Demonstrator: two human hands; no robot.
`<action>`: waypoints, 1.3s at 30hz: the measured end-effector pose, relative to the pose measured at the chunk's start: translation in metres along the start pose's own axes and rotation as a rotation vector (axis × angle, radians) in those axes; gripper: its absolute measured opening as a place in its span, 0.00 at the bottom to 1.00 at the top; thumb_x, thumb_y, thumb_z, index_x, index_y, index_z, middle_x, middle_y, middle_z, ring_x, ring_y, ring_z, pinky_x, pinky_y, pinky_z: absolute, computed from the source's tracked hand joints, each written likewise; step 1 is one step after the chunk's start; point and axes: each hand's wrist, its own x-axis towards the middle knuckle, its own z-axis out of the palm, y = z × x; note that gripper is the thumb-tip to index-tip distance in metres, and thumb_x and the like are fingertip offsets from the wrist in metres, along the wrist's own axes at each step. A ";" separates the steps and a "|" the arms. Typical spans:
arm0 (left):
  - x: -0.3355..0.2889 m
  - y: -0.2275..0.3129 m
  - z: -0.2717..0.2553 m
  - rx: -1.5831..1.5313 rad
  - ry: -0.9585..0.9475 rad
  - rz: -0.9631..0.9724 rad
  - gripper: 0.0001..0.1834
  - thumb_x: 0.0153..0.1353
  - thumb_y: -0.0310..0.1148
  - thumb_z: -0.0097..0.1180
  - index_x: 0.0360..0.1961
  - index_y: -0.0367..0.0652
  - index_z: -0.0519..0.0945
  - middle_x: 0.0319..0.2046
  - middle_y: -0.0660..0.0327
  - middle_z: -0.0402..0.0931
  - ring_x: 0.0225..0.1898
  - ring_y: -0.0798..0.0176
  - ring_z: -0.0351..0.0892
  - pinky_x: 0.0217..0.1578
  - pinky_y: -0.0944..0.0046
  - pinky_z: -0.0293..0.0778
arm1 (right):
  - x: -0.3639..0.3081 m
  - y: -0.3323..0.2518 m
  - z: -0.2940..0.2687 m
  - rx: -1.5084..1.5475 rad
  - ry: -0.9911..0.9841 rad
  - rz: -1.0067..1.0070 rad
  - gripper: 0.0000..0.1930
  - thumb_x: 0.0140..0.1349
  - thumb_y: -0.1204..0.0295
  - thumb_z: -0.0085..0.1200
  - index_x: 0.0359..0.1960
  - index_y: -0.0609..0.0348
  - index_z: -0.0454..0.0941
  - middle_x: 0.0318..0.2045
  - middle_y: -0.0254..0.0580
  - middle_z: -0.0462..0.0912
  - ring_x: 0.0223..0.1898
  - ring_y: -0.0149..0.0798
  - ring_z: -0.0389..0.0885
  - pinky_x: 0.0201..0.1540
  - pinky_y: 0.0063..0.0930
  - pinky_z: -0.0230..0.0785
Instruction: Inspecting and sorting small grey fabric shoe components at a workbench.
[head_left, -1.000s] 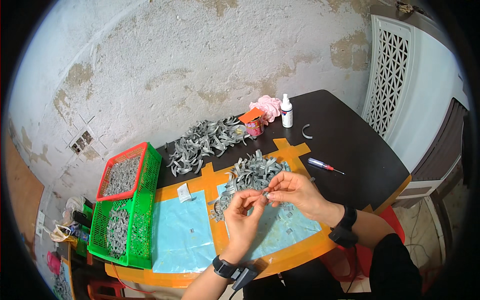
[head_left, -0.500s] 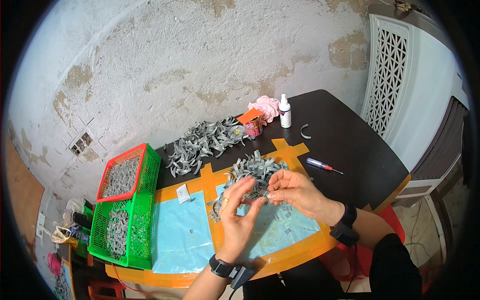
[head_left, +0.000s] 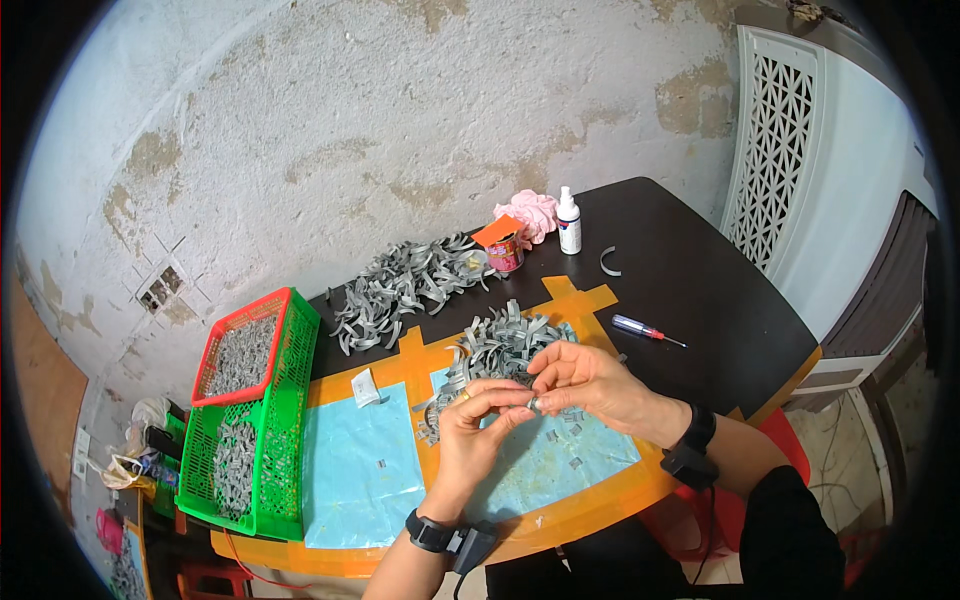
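Over the front of the table, my left hand and my right hand meet fingertip to fingertip. Between them is a small grey piece, pinched by both; my fingers cover most of it, so its exact kind does not show. Just beyond my hands lies a heap of curved grey strips, partly hidden by my fingers. A few tiny grey bits are scattered on the light blue sheet beneath my hands.
A larger pile of curved grey strips lies farther back. At the left, a green basket carries a red basket, both holding grey pieces. A screwdriver, a white spray bottle, a can and a pink cloth are on the table.
My left hand's fingers, spread apart before, have closed in on the small piece at my right fingertips. My right hand has stayed nearly in place.
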 end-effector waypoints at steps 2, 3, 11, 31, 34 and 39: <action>0.000 -0.003 0.000 -0.022 0.006 0.001 0.09 0.50 0.20 0.65 0.35 0.38 0.84 0.39 0.59 0.78 0.41 0.67 0.76 0.41 0.69 0.72 | 0.000 0.001 -0.001 0.030 -0.036 0.019 0.19 0.56 0.80 0.57 0.49 0.63 0.68 0.35 0.38 0.79 0.36 0.28 0.77 0.39 0.22 0.70; 0.000 -0.003 0.000 -0.043 0.013 0.001 0.09 0.49 0.21 0.66 0.34 0.40 0.85 0.38 0.60 0.79 0.40 0.69 0.76 0.38 0.70 0.71 | 0.000 0.001 0.000 0.030 -0.036 0.020 0.19 0.56 0.80 0.57 0.49 0.63 0.68 0.35 0.38 0.79 0.36 0.28 0.77 0.39 0.22 0.70; -0.003 0.001 0.000 -0.032 -0.012 -0.014 0.10 0.47 0.19 0.66 0.34 0.39 0.84 0.37 0.62 0.77 0.38 0.68 0.75 0.39 0.69 0.71 | -0.001 0.004 0.001 0.069 -0.093 0.030 0.20 0.56 0.80 0.56 0.51 0.64 0.66 0.35 0.38 0.78 0.37 0.28 0.76 0.40 0.22 0.69; -0.006 0.006 -0.004 0.034 -0.015 0.046 0.11 0.43 0.20 0.69 0.31 0.39 0.85 0.32 0.62 0.77 0.35 0.68 0.75 0.38 0.70 0.72 | -0.003 0.010 0.008 0.100 -0.111 0.035 0.11 0.59 0.79 0.56 0.42 0.60 0.68 0.35 0.38 0.77 0.37 0.28 0.77 0.38 0.23 0.70; -0.004 0.009 -0.004 0.042 -0.010 0.037 0.11 0.43 0.21 0.69 0.31 0.40 0.85 0.31 0.63 0.77 0.34 0.69 0.75 0.37 0.70 0.71 | -0.003 0.011 0.006 0.092 -0.134 0.046 0.10 0.59 0.79 0.56 0.40 0.60 0.69 0.36 0.38 0.77 0.37 0.28 0.77 0.38 0.24 0.70; -0.005 0.013 -0.004 0.032 -0.029 0.041 0.10 0.43 0.22 0.70 0.30 0.41 0.86 0.29 0.64 0.78 0.33 0.69 0.75 0.36 0.69 0.70 | -0.004 0.010 0.008 0.088 -0.157 0.019 0.09 0.59 0.78 0.57 0.38 0.58 0.70 0.35 0.34 0.77 0.38 0.26 0.76 0.40 0.22 0.69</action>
